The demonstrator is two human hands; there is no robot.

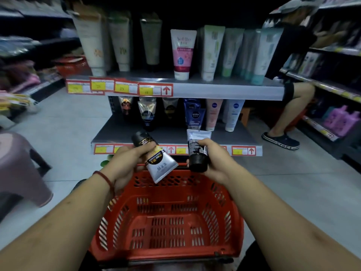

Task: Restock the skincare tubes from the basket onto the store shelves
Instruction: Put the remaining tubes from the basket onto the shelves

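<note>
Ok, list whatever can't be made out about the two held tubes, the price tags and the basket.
Head view only.
- Silver tube: name too small; left hand covers its middle.
- Cap-down tube: print unreadable; right hand wraps one side.
- Lower price tags: figures blurred, some behind the hands.
- Basket: near rim lost in shadow at the bottom edge.

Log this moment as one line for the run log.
left hand: holds silver tube | right hand: holds black-and-white tube | basket: no tubes visible inside | lower shelf: ahead
</note>
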